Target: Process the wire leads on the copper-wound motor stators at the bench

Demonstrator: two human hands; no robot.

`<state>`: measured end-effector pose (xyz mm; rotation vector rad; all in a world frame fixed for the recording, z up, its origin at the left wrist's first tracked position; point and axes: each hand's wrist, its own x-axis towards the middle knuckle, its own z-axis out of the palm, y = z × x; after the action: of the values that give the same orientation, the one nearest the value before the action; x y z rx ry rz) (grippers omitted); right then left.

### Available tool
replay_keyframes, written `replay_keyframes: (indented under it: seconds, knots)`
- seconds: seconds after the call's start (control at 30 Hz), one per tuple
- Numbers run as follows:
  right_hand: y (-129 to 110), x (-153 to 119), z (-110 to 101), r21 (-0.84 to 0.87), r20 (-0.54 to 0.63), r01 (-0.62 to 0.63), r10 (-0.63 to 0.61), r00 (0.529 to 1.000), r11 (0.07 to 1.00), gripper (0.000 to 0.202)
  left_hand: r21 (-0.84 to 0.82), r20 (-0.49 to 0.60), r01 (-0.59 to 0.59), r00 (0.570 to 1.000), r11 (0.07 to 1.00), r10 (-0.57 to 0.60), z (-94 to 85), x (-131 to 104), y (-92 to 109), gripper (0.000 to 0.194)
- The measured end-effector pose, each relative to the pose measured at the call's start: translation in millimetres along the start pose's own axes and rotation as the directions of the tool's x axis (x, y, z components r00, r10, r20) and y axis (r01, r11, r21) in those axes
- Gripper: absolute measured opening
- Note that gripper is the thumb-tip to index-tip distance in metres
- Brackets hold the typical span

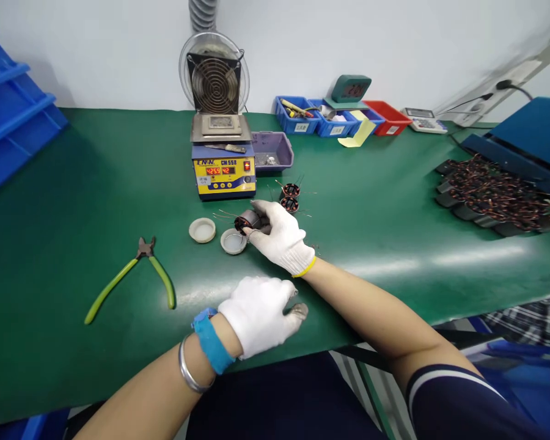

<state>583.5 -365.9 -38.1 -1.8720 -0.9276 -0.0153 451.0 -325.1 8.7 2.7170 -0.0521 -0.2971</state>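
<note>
My right hand (279, 235), in a white glove, grips a dark cylindrical coil part (247, 220) with thin wire ends pointing left. The part is tilted above a small round white dish (233, 242). Another such dish (202, 230) lies to its left. My left hand (261, 315), also gloved, is near the table's front edge, thumb and fingers apart, with nothing between them. Two more coil parts (289, 197) stand upright just behind my right hand. Green-handled cutters (142, 250) lie with their handles spread at the left.
Behind the dishes stands a yellow and blue soldering unit (224, 174) with a fan (216, 85). A purple tray (272, 150) adjoins it. Small blue bins (297, 125) and a red bin (387, 116) line the wall. Several coil parts (495, 189) are massed at right.
</note>
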Motion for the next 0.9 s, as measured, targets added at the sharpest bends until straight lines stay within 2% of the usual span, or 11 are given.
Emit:
replay_keyframes:
  seconds: [0.07, 0.13, 0.23, 0.3, 0.4, 0.5, 0.57, 0.63, 0.77, 0.9]
  knots:
    - [-3.3, -0.9, -1.9, 0.069, 0.013, -0.055, 0.055, 0.998, 0.996, 0.053, -0.002, -0.006, -0.013, 1.0, 1.0, 0.013, -0.3, -1.0, 0.2, 0.035]
    - [-8.7, 4.4, -5.3, 0.207, 0.024, -0.111, 0.109, 0.994, 0.972, 0.054, -0.004, -0.007, -0.025, 1.0, 1.0, 0.024, -0.3, -2.3, 1.4, 0.034]
    - [-18.1, 36.9, -14.0, 0.344, -0.021, -0.065, 0.077, 0.997, 0.937, 0.053, -0.011, -0.006, -0.04, 0.999, 0.999, 0.04, -0.9, -4.2, 3.8, 0.033]
    - [-22.9, 79.1, -19.9, 0.28, -0.088, 0.034, -0.009, 0.996, 0.959, 0.051, -0.033, 0.013, -0.033, 0.999, 0.999, 0.033, -1.4, -5.0, 4.8, 0.032]
    - [-26.6, 160.7, -22.6, 0.027, -0.177, 0.13, -0.123, 0.976, 0.991, 0.052, -0.066, 0.042, -0.005, 0.999, 0.998, 0.007, -1.9, -5.0, 4.6, 0.032]
    - [-28.2, 230.0, -14.9, -0.208, -0.186, 0.118, -0.157, 0.97, 0.971, 0.05, -0.085, 0.064, 0.017, 0.998, 0.996, -0.011, -2.5, -4.3, 3.7, 0.032]
    - [-29.1, 255.0, -5.5, -0.278, -0.162, 0.082, -0.131, 0.978, 0.957, 0.047, -0.095, 0.095, 0.022, 0.995, 0.995, -0.013, -3.8, -3.9, 3.7, 0.033]
    - [-28.7, 263.3, 5.2, -0.309, -0.139, 0.057, -0.105, 0.985, 0.949, 0.044, -0.098, 0.127, 0.023, 0.992, 0.995, -0.01, -6.0, -3.9, 4.6, 0.034]
    - [-22.5, 259.6, 20.5, -0.355, -0.09, 0.055, -0.092, 0.992, 0.933, 0.043, -0.083, 0.175, 0.03, 0.984, 0.996, -0.015, -10.2, -4.4, 6.9, 0.034]
    - [-21.7, 264.8, 14.5, -0.363, -0.072, 0.084, -0.117, 0.99, 0.928, 0.044, -0.086, 0.173, 0.001, 0.985, 0.996, 0.014, -7.4, -3.7, 6.0, 0.035]
